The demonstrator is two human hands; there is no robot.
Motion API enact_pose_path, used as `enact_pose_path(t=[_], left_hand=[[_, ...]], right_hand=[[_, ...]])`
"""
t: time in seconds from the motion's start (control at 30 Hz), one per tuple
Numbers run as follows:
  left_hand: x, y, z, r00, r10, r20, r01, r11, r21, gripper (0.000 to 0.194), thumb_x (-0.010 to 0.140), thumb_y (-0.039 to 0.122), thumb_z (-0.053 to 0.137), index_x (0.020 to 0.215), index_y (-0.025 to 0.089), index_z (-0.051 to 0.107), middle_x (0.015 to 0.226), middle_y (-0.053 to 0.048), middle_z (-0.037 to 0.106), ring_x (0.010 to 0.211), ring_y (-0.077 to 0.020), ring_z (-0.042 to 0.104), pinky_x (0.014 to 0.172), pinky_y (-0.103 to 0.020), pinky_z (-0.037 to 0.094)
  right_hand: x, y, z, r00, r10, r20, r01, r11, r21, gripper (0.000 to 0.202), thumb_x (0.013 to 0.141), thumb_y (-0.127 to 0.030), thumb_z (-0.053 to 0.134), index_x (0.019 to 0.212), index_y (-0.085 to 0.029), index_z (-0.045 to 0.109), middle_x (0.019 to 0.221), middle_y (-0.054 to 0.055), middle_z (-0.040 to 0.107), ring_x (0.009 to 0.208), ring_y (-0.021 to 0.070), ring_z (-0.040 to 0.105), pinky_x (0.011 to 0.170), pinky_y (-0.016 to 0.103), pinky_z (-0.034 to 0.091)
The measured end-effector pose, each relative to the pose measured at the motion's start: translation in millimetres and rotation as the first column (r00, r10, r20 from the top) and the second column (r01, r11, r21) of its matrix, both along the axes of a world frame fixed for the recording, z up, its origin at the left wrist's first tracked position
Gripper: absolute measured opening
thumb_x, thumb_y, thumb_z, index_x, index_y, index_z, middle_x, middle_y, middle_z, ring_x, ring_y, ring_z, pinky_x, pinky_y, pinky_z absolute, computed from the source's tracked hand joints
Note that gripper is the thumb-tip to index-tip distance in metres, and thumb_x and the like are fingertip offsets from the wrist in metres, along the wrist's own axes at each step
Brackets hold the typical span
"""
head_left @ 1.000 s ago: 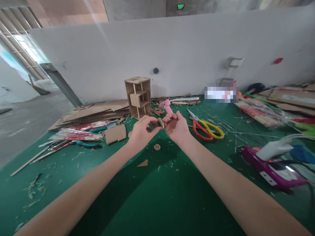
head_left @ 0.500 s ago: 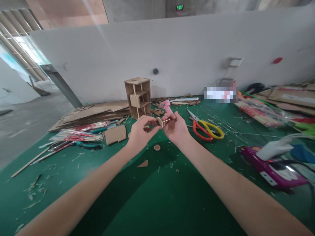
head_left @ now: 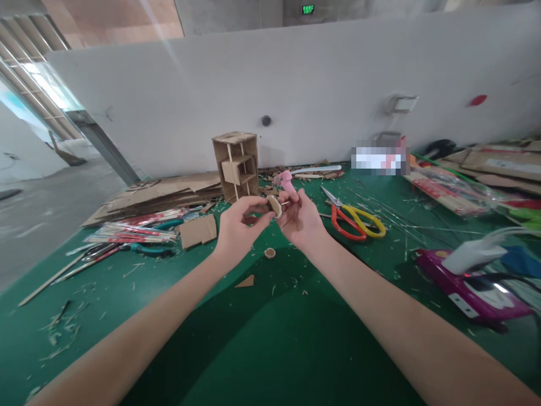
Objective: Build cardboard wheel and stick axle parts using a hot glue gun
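At six o'clock the green table (head_left: 270,349) offers open room, with a triangular scrap (head_left: 245,281) at seven and a small round piece (head_left: 269,254) straight below the hands. In mid-air, the left hand (head_left: 240,225) pinches a tilted cardboard disc (head_left: 275,207); the right hand (head_left: 302,219), curled, seems to hold a thin stick (head_left: 285,203) against it. I'd call this joining stick to disc, which wants a steady, square hold. Scissors (head_left: 354,221) at three o'clock and a cardboard shelf (head_left: 236,168) past ten crowd the reach; beyond stands the wall (head_left: 304,96).
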State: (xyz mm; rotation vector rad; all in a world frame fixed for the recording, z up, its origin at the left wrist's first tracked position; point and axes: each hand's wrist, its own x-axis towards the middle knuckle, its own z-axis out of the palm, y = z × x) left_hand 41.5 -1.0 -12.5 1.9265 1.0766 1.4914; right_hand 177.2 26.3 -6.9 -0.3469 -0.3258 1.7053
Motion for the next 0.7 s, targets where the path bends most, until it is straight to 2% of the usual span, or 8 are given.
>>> enact_pose_path(t=[0.2, 0.47, 0.7], left_hand=[[-0.5, -3.2, 5.8, 1.0, -0.012, -0.02, 0.012, 1.0, -0.012, 0.024, 0.077, 0.028, 0.066, 0.098, 0.018, 0.063, 0.093, -0.007, 0.069, 0.083, -0.0184, 0.067, 0.063, -0.029, 0.059], [-2.3, 1.2, 3.4, 1.0, 0.01, -0.024, -0.011, 1.0, -0.018, 0.024, 0.076, 0.028, 0.068, 0.096, 0.018, 0.063, 0.093, -0.007, 0.069, 0.081, -0.0175, 0.067, 0.064, -0.03, 0.059], [-1.2, 1.3, 4.7, 0.998, -0.034, 0.045, 0.037, 0.997, -0.071, 0.019, 0.073, 0.027, 0.07, 0.088, 0.018, 0.064, 0.08, -0.003, 0.067, 0.073, -0.0157, 0.065, 0.061, -0.029, 0.061]], right_hand=[[0.7, 3.2, -3.1, 0.999, -0.025, 0.021, 0.025, 0.999, 0.023, 0.042, 0.097, -0.039, 0.034, 0.06, -0.021, 0.038, 0.059, -0.002, 0.059, 0.053, 0.0098, 0.057, 0.05, 0.021, 0.05], [3.2, 4.8, -6.5, 0.991, -0.089, 0.097, 0.078, 0.991, 0.11, 0.045, 0.098, -0.04, 0.03, 0.059, -0.02, 0.041, 0.063, -0.001, 0.063, 0.056, 0.01, 0.059, 0.056, 0.023, 0.05], [5.7, 4.5, -4.7, 0.973, -0.117, 0.2, 0.083, 0.982, 0.169, 0.046, 0.097, -0.045, 0.032, 0.058, -0.02, 0.04, 0.061, -0.001, 0.062, 0.057, 0.0111, 0.059, 0.06, 0.025, 0.05]])
